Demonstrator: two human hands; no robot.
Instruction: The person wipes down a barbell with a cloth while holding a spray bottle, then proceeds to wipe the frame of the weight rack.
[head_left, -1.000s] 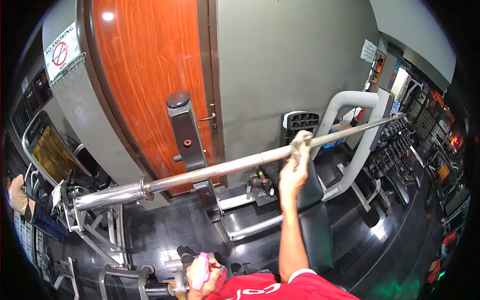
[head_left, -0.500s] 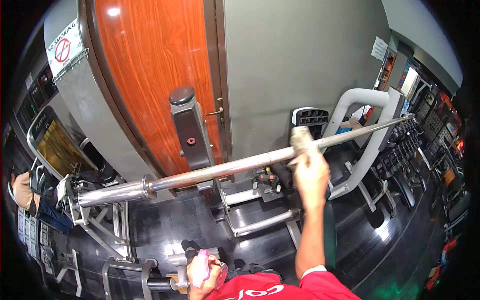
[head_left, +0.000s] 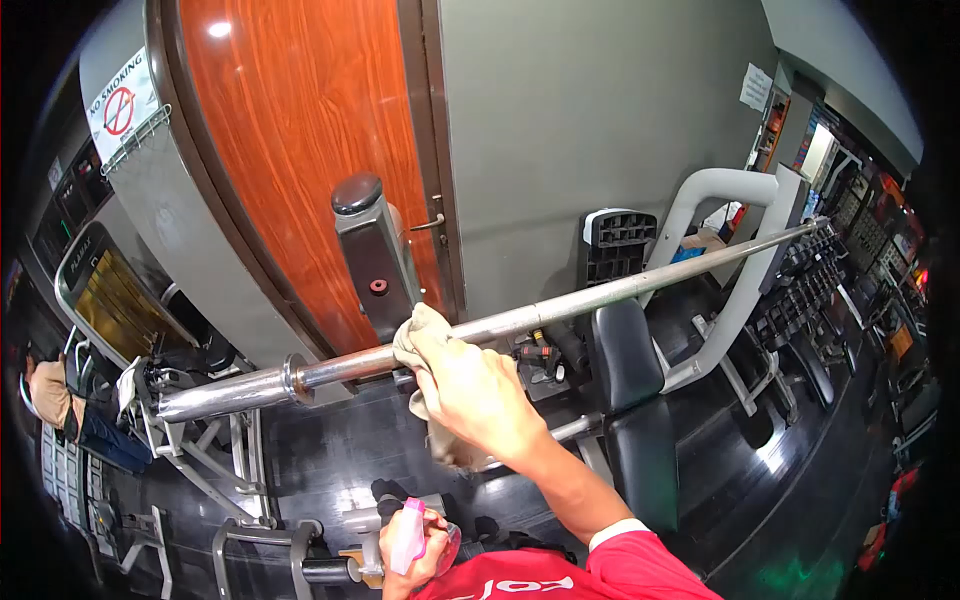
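A long metal barbell (head_left: 560, 307) crosses the view, its thick sleeve end at the left. My right hand (head_left: 480, 390) is closed round a beige cloth (head_left: 425, 335), which wraps over the bar right of the collar, with a loose part hanging below. Lower down, close to my body, my left hand (head_left: 415, 550) grips a pink and clear spray bottle (head_left: 410, 535). That hand is well below the bar, not touching it.
Behind the bar are a wooden door (head_left: 300, 150) and a grey machine post (head_left: 378, 265). A black padded bench (head_left: 630, 360) and a grey frame (head_left: 735, 300) stand right, before a dumbbell rack (head_left: 800, 290). A person (head_left: 60, 400) is at the far left.
My right hand and the cloth have moved left along the bar, from near the grey frame to near the collar. The bench pad now shows. My left hand still holds the bottle.
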